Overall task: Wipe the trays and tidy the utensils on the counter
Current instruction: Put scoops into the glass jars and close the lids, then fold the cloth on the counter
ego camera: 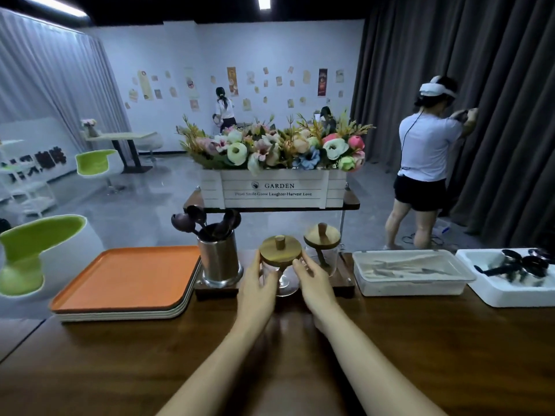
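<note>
Your left hand (259,285) and right hand (316,282) clasp the jar (280,253) from both sides at the counter's (390,340) far edge. The trays (126,279) sit stacked left of it, with spoons (192,220) in a cup (219,261) between.

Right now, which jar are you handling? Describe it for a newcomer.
Below the white GARDEN flower box, on the wooden counter, right of the steel utensil holder, stand two lidded glass jars. It is the nearer jar, left of its twin, held between the left hand and right hand.

Dark curtain (495,115), poster-dotted white wall (270,46), grey floor (150,202), green chair (96,163).
</note>
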Demonstrator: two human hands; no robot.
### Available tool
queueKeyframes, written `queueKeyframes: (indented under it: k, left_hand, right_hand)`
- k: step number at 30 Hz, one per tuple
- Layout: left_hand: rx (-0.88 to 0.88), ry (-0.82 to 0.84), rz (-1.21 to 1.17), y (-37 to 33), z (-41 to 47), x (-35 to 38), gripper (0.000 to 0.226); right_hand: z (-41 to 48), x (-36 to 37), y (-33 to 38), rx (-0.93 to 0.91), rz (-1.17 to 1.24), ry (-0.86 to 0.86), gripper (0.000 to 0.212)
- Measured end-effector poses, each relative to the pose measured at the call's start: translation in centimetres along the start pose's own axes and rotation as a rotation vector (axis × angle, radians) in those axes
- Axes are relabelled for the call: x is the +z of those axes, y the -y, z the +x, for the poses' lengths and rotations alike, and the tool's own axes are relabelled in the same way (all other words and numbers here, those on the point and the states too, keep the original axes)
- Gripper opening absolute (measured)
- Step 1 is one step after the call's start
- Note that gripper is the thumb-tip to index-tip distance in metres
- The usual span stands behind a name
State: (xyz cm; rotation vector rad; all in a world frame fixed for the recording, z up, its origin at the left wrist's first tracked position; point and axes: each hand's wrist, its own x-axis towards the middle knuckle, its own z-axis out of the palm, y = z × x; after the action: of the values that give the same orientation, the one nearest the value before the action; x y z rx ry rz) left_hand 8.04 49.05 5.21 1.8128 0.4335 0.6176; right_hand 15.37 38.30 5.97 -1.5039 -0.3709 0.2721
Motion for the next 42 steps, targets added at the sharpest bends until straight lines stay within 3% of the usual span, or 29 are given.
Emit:
queueKeyframes:
  k: [5,9,15,20,27,34,42]
  left_hand:
    - [-0.078,0.003,-0.020,1.6,2.8,0.2,0.065]
    - [-0.089,0.011,0.023,3.6,4.6,0.4,0.063]
    - [-0.070,0.030,0.025,3.0,5.3,0.0,0.069]
    - [-0.071,0.031,0.044,2.3,5.2,-0.3,0.088]
    - [-0.085,0.049,0.131,3.4,4.1,-0.4,0.075]
    - [0.071,-0.067,0.179,4.2,-4.0,1.6,0.058]
    - [0.290,0.360,0.355,0.3,-14.0,13.4,0.034]
  right_hand:
    - [2.7,0.7,-1.0,0.048,-0.027,-0.026,0.025]
    - [4.2,1.5,-2.0,0.071,-0.071,-0.046,0.044]
    - [5.5,1.9,-2.2,0.088,-0.090,-0.041,0.044]
    - [5.6,2.2,-2.6,0.078,-0.064,-0.045,0.042]
    - [3.3,1.4,-1.7,0.070,-0.169,-0.002,0.053]
    - [-3.4,-8.0,-1.1,0.113,-0.356,0.070,0.029]
    - [-13.4,-26.2,0.6,0.114,-0.793,0.002,0.030]
